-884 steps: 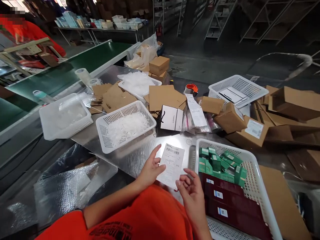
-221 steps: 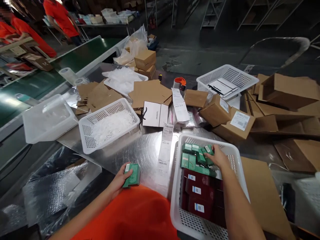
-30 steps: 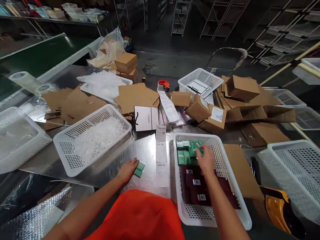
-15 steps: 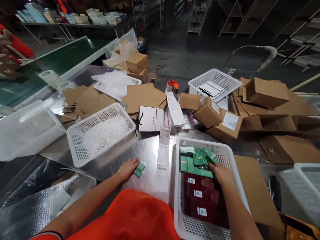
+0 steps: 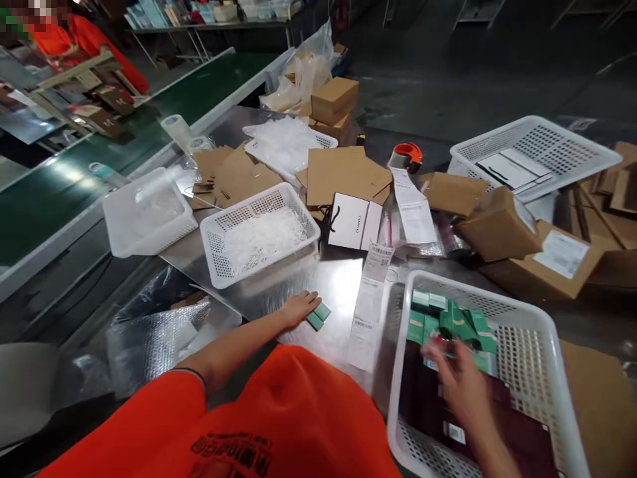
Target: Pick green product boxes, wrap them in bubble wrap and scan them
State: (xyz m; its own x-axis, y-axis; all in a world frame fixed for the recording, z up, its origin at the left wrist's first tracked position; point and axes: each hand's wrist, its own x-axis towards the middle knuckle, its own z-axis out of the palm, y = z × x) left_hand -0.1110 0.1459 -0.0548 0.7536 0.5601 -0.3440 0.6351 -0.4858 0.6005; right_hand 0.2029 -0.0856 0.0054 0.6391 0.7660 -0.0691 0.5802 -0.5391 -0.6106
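Note:
My left hand [image 5: 301,307] lies on the metal table with its fingers stretched out. Its fingertips touch two small green boxes [image 5: 318,317] that lie side by side. Over the white basket [image 5: 557,358] on the right, my right hand [image 5: 465,375] pinches a small reddish, shiny item [image 5: 436,342], blurred by motion. Several green boxes [image 5: 465,322] fill the far part of this basket. Nearer to me, dark maroon boxes [image 5: 423,392] with white labels lie partly under my right hand and forearm.
A strip of printed labels [image 5: 369,285] runs along the table left of the basket. Beyond are a white paper bag [image 5: 351,222], a basket [image 5: 212,249] of white shredded filler, flat cardboard [image 5: 343,176], a tape dispenser [image 5: 405,158] and cartons [image 5: 542,265]. A conveyor [image 5: 219,83] passes at left.
The view has turned left. My right hand has drawn back from the green boxes towards the maroon ones, with a small reddish item in its fingers. My left hand stays by its two green boxes.

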